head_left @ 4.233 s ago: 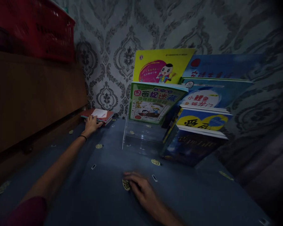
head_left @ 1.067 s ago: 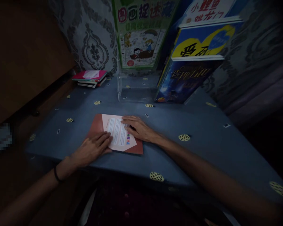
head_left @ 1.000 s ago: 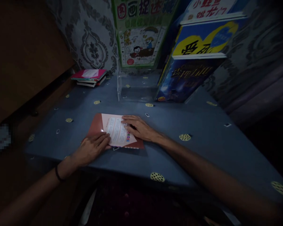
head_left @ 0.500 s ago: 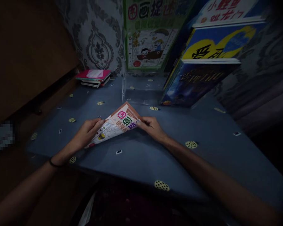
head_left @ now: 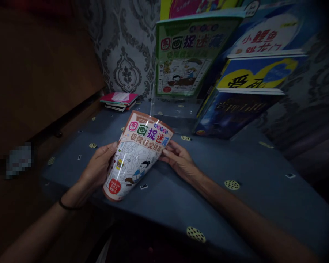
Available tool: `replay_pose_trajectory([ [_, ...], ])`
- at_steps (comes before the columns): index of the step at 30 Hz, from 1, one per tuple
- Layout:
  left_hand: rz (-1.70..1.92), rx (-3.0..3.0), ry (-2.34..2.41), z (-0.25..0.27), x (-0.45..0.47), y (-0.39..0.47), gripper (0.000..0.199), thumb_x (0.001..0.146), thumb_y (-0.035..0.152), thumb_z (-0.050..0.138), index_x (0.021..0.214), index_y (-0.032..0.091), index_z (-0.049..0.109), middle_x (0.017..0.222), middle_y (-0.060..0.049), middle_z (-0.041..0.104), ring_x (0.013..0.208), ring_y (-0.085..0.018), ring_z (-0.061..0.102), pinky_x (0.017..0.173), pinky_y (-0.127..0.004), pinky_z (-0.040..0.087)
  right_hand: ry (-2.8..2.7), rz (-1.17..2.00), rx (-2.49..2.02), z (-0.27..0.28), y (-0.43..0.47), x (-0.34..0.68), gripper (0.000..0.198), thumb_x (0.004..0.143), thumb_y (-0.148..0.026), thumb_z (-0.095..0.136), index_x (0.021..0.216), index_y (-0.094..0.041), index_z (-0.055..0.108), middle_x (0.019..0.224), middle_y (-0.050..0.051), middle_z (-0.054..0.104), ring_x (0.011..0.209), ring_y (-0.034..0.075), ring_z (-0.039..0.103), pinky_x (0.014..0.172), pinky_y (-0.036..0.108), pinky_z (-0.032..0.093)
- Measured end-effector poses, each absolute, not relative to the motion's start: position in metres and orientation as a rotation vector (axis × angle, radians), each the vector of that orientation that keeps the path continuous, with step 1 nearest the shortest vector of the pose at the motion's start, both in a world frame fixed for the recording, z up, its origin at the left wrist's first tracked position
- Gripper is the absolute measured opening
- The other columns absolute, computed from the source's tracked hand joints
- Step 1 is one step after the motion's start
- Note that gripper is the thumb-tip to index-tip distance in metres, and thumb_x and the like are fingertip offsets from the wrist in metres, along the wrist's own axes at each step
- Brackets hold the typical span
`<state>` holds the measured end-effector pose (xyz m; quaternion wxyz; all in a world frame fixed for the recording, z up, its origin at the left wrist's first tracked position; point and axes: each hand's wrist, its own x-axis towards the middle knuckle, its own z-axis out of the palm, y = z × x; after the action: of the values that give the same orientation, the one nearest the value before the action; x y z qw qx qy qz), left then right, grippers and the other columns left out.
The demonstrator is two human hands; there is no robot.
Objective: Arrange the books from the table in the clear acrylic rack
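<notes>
A thin picture book with a brown-edged cover and coloured Chinese characters is held above the table, its cover bowed into a curve. My left hand grips its left edge, thumb at the front. On the other side my right hand pinches the right edge near the upper corner; some of its fingers are hidden behind the cover. Behind the book, a similar green-bordered picture book leans upright in a clear plastic stand.
Several upright books, among them a dark blue book and a blue-and-yellow book, fill the stand's right part. A small pile of books with a pink cover lies by the wall. The blue-grey tablecloth has a pineapple pattern.
The book has tilted up and bowed, so much more of its front cover faces me. Both hands still hold its edges. The view has shifted, bringing the tops of the standing books into sight.
</notes>
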<state>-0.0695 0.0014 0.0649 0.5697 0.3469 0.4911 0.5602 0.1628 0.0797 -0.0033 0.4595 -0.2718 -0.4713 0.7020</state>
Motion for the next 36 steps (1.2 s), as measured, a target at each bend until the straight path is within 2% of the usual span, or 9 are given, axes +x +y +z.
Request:
replay_pose_trajectory([
  [4,1.371,0.696,1.211,0.051,-0.076,0.002,0.028,0.074,0.038,0.079,0.084,0.013,0.069,0.078,-0.009,0.078,0.072,-0.024,0.074,0.067,-0.033,0.061,-1.299,1.896,-0.639,-0.002,0.069,0.159,0.04,0.075,-0.05,0.081,0.095,-0.018,0.072,0.084,0.006,0.076,0.07,0.016,0.07,0.066,0.03,0.06],
  [9,1.171,0.861,1.422,0.02,-0.1,0.0,0.033,0.074,0.047,0.074,0.082,0.017,0.063,0.071,-0.005,0.072,0.064,-0.021,0.069,0.056,-0.028,0.054,-1.32,1.901,-0.758,-0.005,0.071,0.16,0.04,0.071,-0.05,0.084,0.088,-0.017,0.07,0.064,-0.001,0.068,0.051,0.009,0.061,0.045,0.019,0.051],
  [11,1.083,1.145,1.582,0.013,-0.11,0.0,0.033,0.078,0.049,0.067,0.089,0.018,0.063,0.069,-0.002,0.069,0.06,-0.018,0.065,0.054,-0.027,0.051,-1.332,1.882,-0.815,-0.009,0.074,0.159,0.043,0.07,-0.051,0.085,0.092,-0.016,0.069,0.063,-0.002,0.067,0.052,0.01,0.062,0.045,0.019,0.051],
  [13,0.993,1.514,1.77,0.011,-0.118,0.0,0.032,0.085,0.046,0.059,0.101,0.019,0.064,0.074,-0.002,0.069,0.063,-0.018,0.064,0.059,-0.029,0.051,-1.342,1.844,-0.864,-0.013,0.075,0.158,0.048,0.071,-0.05,0.084,0.1,-0.016,0.068,0.065,-0.001,0.068,0.055,0.012,0.065,0.048,0.021,0.054],
  [16,0.846,1.993,1.924,0.011,-0.12,0.003,0.033,0.094,0.04,0.047,0.114,0.02,0.063,0.1,-0.007,0.071,0.091,-0.023,0.067,0.083,-0.038,0.054,-1.357,1.807,-0.911,-0.018,0.074,0.157,0.052,0.073,-0.047,0.083,0.111,-0.016,0.066,0.069,-0.001,0.068,0.06,0.013,0.068,0.054,0.024,0.059],
  [18,0.753,2.194,1.895,0.007,-0.117,0.007,0.035,0.098,0.037,0.042,0.122,0.019,0.061,0.122,-0.012,0.066,0.112,-0.026,0.062,0.097,-0.044,0.051,-1.373,1.81,-0.919,-0.018,0.073,0.157,0.051,0.075,-0.045,0.082,0.115,-0.017,0.066,0.072,0.0,0.07,0.06,0.013,0.069,0.056,0.026,0.06],
  [21,0.613,2.343,1.837,-0.004,-0.114,0.014,0.041,0.103,0.036,0.037,0.135,0.016,0.053,0.144,-0.017,0.055,0.131,-0.03,0.052,0.107,-0.052,0.044,-1.386,1.837,-0.927,-0.016,0.074,0.16,0.051,0.078,-0.044,0.08,0.118,-0.018,0.065,0.075,0.001,0.071,0.061,0.013,0.069,0.058,0.027,0.061],
  [29,0.462,2.452,1.686,-0.007,-0.132,0.042,0.047,0.104,0.042,0.037,0.143,0.018,0.048,0.151,-0.016,0.049,0.137,-0.031,0.047,0.109,-0.053,0.043,-1.383,1.831,-1.067,-0.013,0.089,0.178,0.048,0.08,-0.047,0.079,0.116,-0.017,0.068,0.078,0.005,0.072,0.058,0.016,0.071,0.052,0.029,0.06],
  [36,0.443,2.469,1.594,-0.003,-0.137,0.074,0.047,0.105,0.043,0.034,0.14,0.017,0.053,0.15,-0.015,0.05,0.137,-0.031,0.047,0.11,-0.049,0.042,-1.522,1.747,-1.06,-0.014,0.087,0.179,0.045,0.087,-0.049,0.071,0.12,-0.018,0.07,0.077,0.003,0.07,0.054,0.013,0.067,0.047,0.025,0.057],
])
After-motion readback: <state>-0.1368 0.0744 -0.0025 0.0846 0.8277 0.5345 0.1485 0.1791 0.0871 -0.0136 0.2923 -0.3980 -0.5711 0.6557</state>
